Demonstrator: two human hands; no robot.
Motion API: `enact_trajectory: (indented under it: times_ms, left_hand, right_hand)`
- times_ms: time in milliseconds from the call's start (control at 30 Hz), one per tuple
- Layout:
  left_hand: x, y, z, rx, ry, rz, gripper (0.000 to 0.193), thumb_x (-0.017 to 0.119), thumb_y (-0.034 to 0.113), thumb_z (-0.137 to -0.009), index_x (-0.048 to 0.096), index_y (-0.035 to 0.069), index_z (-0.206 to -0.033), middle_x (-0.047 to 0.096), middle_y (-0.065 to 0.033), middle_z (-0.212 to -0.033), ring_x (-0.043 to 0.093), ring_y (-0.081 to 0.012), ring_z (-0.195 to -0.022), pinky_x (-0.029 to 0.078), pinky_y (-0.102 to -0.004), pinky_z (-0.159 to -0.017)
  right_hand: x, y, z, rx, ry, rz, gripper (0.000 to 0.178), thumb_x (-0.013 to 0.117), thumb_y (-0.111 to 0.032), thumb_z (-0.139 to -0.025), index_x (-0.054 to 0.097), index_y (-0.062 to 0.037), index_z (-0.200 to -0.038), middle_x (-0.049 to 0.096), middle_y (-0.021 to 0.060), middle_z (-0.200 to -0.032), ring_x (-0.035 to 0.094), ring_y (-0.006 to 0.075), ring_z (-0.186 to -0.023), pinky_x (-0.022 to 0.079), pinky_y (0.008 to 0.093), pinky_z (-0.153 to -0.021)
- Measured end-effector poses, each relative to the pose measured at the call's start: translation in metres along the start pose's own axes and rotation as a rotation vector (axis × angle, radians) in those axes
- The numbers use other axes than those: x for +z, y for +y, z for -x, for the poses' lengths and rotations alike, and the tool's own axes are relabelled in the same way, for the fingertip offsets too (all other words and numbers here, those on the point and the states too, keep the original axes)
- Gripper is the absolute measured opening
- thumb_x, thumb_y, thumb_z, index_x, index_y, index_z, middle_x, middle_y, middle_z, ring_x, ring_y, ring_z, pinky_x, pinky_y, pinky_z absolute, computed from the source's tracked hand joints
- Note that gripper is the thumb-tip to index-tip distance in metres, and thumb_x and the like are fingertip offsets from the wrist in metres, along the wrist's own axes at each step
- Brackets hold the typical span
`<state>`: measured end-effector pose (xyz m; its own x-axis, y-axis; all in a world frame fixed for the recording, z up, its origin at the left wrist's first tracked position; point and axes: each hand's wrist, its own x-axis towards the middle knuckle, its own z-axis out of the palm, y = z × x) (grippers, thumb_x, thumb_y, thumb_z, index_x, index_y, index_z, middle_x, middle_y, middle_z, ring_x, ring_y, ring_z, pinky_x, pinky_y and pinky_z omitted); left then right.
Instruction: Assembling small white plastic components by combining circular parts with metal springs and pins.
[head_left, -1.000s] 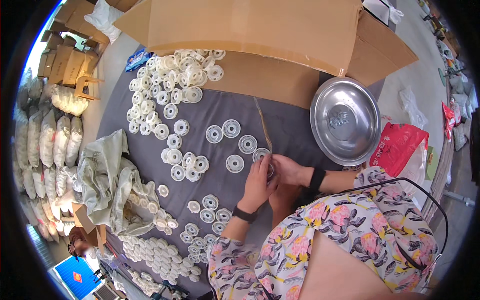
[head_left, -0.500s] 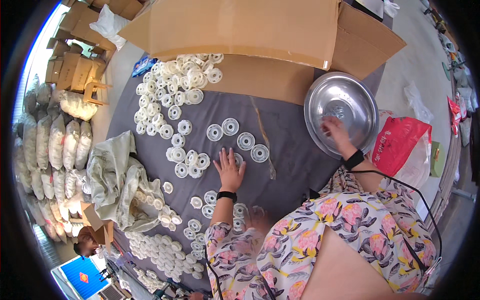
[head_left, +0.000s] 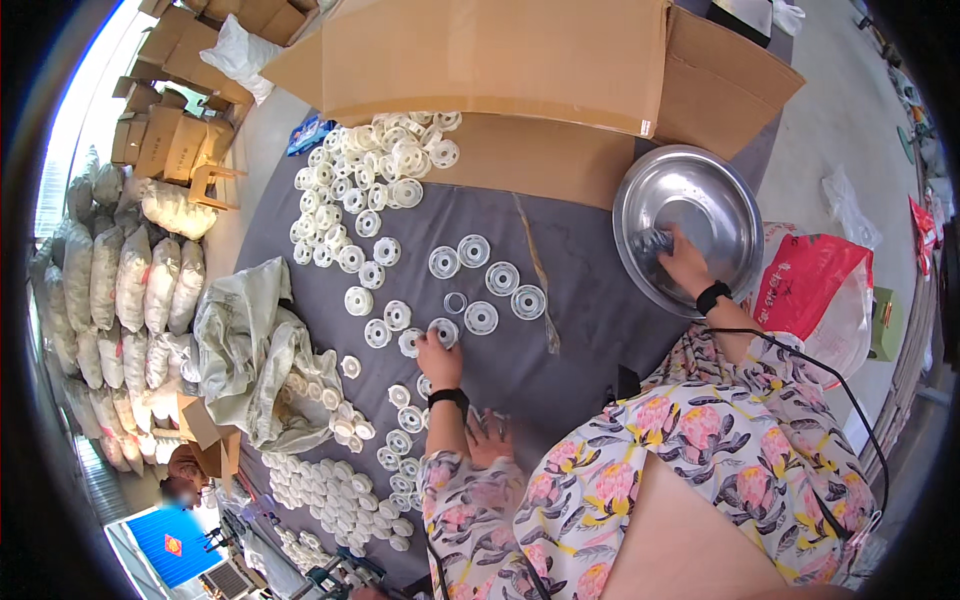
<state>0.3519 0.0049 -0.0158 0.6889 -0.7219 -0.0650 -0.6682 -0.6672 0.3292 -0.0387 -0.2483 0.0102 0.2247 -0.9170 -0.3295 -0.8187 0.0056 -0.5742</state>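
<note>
Disc [head_left: 452, 330], white and round, left of centre on the grey table [head_left: 590, 290], at my left hand's [head_left: 440, 364] fingertips; whether they grip, I cannot tell. It looks light, stiff, smooth, best pinched by its rim. My right hand [head_left: 690, 268] is inside the right-hand basin [head_left: 735, 235], its grasp unclear.

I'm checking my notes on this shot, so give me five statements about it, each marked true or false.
1. The right hand is inside the metal basin. True.
2. The left hand is in the basin too. False: it is at a white round piece on the dark cloth.
3. Dark bands circle both wrists. True.
4. The red bag lies to the left of the basin in the picture. False: it lies to the right.
5. The cardboard box is at the picture's upper edge. True.
</note>
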Motion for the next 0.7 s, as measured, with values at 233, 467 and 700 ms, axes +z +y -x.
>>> enact_trajectory:
  times_ms: [233, 467, 700]
  left_hand:
    - [-0.002, 0.049, 0.042, 0.175, -0.094, -0.071, 0.043, 0.072, 0.025, -0.063, 0.050, 0.005, -0.094, 0.046, -0.0155, -0.102, 0.051, -0.0345, -0.090, 0.042, -0.0406, -0.075]
    - [0.015, 0.040, -0.035, 0.375, 0.322, 0.059, 0.045, 0.067, 0.021, -0.071, 0.049, 0.003, -0.108, 0.050, -0.0188, -0.100, 0.051, -0.0359, -0.093, 0.042, -0.0428, -0.077]
    - [0.009, 0.068, -0.018, 0.069, 0.135, 0.269, 0.041, 0.061, 0.019, -0.077, 0.047, 0.004, -0.113, 0.048, -0.0178, -0.108, 0.050, -0.0343, -0.099, 0.042, -0.0415, -0.080]
  right_hand:
    - [0.001, 0.008, -0.006, -0.017, 0.090, -0.040, 0.051, 0.054, -0.018, -0.074, 0.038, -0.0110, -0.122, 0.055, 0.0258, -0.101, 0.054, 0.0393, -0.095, 0.042, 0.0435, -0.082]
    - [0.007, 0.028, -0.004, 0.020, 0.113, 0.139, 0.056, 0.059, -0.020, -0.069, 0.041, -0.0115, -0.121, 0.050, 0.0242, -0.105, 0.050, 0.0410, -0.099, 0.043, 0.0437, -0.084]
    - [0.010, 0.037, 0.005, -0.081, 0.121, 0.242, 0.057, 0.061, -0.020, -0.067, 0.043, -0.0107, -0.120, 0.045, 0.0215, -0.111, 0.051, 0.0407, -0.096, 0.044, 0.0442, -0.083]
